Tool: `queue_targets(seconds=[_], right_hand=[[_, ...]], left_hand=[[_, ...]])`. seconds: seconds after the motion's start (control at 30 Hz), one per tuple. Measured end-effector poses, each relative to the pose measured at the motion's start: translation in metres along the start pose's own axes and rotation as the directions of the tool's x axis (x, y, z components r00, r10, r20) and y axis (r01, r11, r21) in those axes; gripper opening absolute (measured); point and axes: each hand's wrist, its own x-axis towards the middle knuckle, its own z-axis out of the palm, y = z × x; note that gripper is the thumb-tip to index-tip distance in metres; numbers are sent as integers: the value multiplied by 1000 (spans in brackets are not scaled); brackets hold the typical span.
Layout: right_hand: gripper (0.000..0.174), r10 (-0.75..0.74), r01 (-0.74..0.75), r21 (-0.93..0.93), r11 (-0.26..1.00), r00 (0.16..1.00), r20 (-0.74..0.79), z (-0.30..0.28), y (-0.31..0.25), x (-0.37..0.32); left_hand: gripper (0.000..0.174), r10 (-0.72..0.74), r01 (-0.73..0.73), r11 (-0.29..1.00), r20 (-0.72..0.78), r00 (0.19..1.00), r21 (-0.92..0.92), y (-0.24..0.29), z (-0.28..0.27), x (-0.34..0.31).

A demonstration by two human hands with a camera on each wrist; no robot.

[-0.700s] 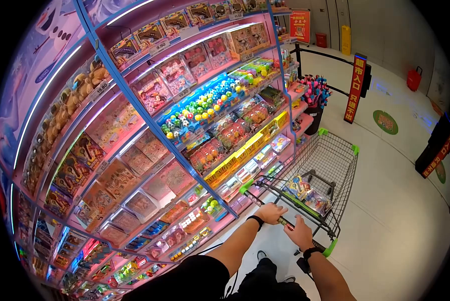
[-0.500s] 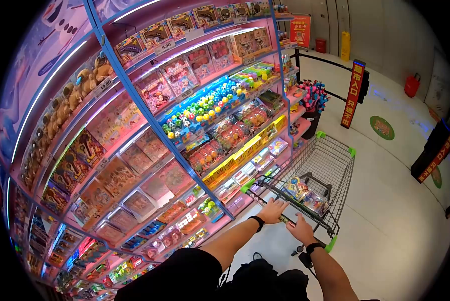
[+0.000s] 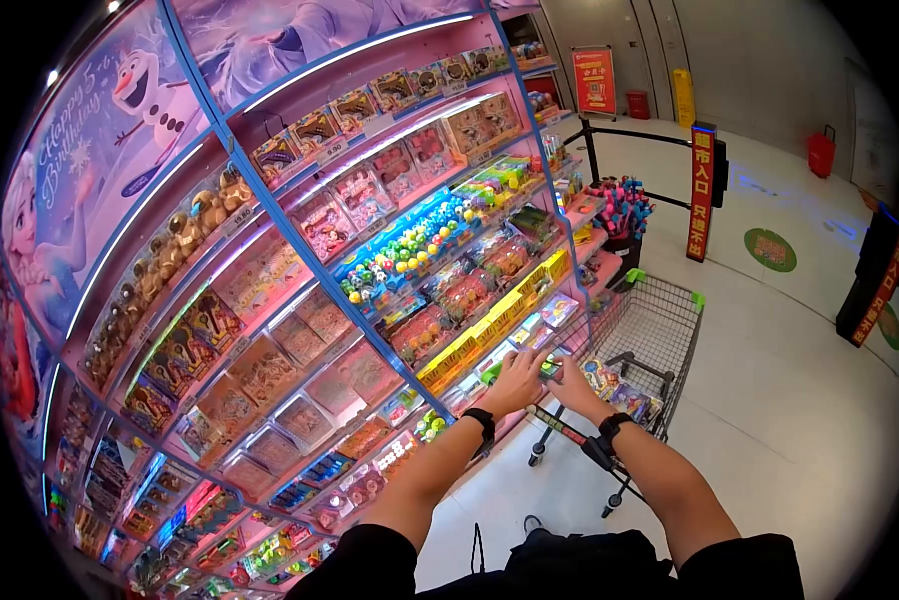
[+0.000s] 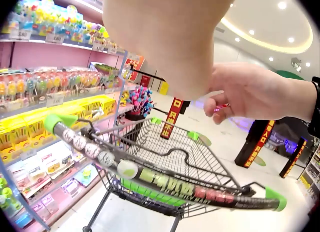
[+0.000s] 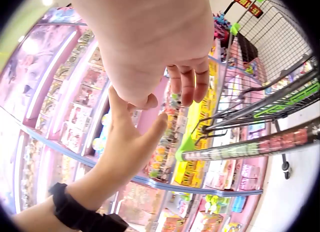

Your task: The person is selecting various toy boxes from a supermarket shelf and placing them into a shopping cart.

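While goods (image 3: 633, 402) lie in the cart (image 3: 653, 318), shopping seemingly unfinished, the left hand (image 3: 516, 382) parts apparently empty fingers; the right hand (image 3: 574, 391) curls loosely, hold unclear.

Cart (image 4: 150, 193) w/ green-tipped handle (image 4: 165, 184) nr stocked shelves (image 4: 75, 44).

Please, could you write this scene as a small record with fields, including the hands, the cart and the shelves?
Left hand: raised, fingers extended, off the handle
Right hand: close to the left; whether it holds something small is unclear
Cart: wire basket, green corners
Cart load: colourful packages
Shelves: pink, blue uprights
Stock: includes small balls, yellow boxes
Sign posts: two, red panels, yellow characters
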Motion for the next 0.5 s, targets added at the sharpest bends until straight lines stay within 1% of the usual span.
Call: queue_targets(seconds=[0.03, 0.07, 0.13, 0.2, 0.23, 0.27, 0.33, 0.37, 0.4, 0.43, 0.5], right_hand=[[48, -82, 84, 65, 994, 996, -21, -3, -18, 12], [47, -156, 160, 125, 979, 987, -41, -9, -36, 19], [51, -54, 32, 219, 975, 994, 97, -24, -69, 40], [50, -147, 123, 219, 968, 985, 93, -52, -125, 48], [49, -194, 171, 220, 960, 977, 88, -63, -145, 55], [49, -294, 273, 223, 936, 953, 69, -65, -146, 72], [49, -373, 360, 117, 926, 920, 119, -94, -187, 81], [50, -407, 397, 101, 912, 906, 117, -102, -199, 89], [51, -438, 430, 84, 899, 891, 119, -109, -208, 95], [52, -465, 460, 69, 885, 876, 125, -114, -219, 97], [55, -443, 419, 157, 894, 878, 183, -132, -244, 97]], left_hand=[[71, -44, 44, 999, -9, 999, -26, 5, -14, 9], [72, -35, 35, 999, -70, 997, -1, 10, -27, 17], [74, -1, 12, 998, -191, 982, 55, 13, -57, 37], [73, 55, -39, 997, -241, 969, 71, 13, -92, 57], [73, 65, -31, 991, -265, 962, 131, 16, -115, 67], [72, 113, -70, 986, -296, 948, 151, 15, -133, 76], [70, 179, -110, 967, -303, 936, 231, 23, -176, 92], [69, 221, -125, 947, -320, 921, 295, 21, -189, 98], [69, 259, -134, 926, -335, 906, 354, 20, -201, 103], [68, 302, -174, 914, -329, 895, 367, 28, -221, 106], [69, 376, -225, 876, -312, 873, 427, 35, -248, 111]])
